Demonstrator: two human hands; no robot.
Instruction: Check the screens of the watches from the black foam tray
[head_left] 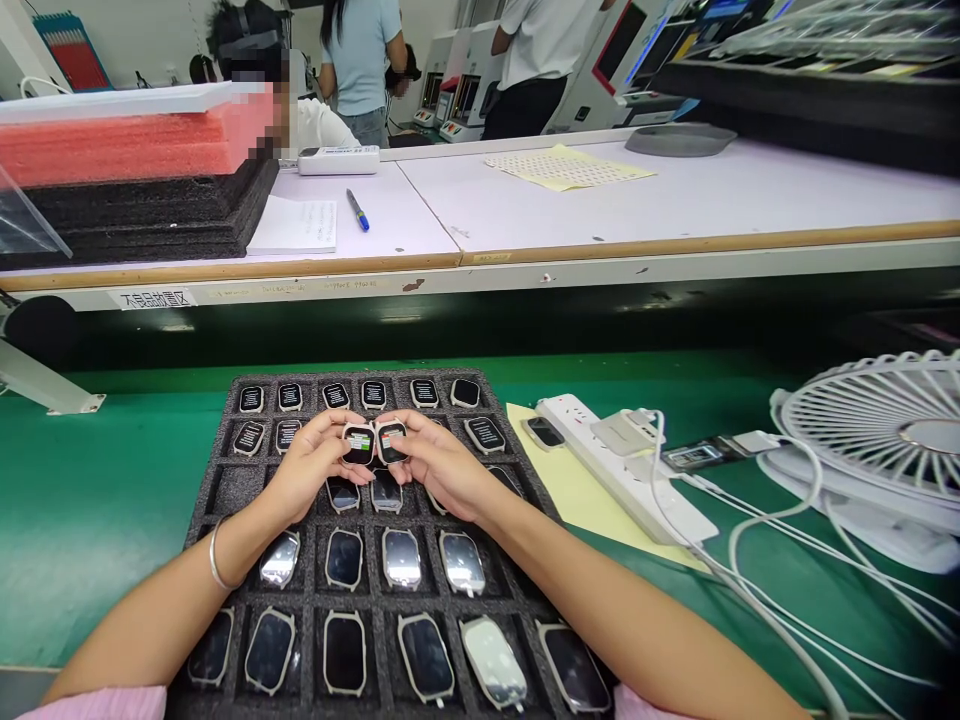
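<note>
Above a grainy dark foam tray, left hand pinches one lit, rounded-square watch; right hand pinches another watch close beside it. Square pockets below hold more glossy-faced watches, one whitish. Smooth green bench beneath.

The person has a bare left hand and a bare right hand, both with slim fingers. The left forearm and the right forearm are likewise uncovered. Around the left wrist goes one thin bangle; it is silver-coloured, narrow and rounded, and its surface looks plain. The left sleeve is of light pink cloth, and its edge leaves the forearm free. The right sleeve has a similar pink colour, but only a small piece of it is visible, so its cut I cannot tell.
</note>
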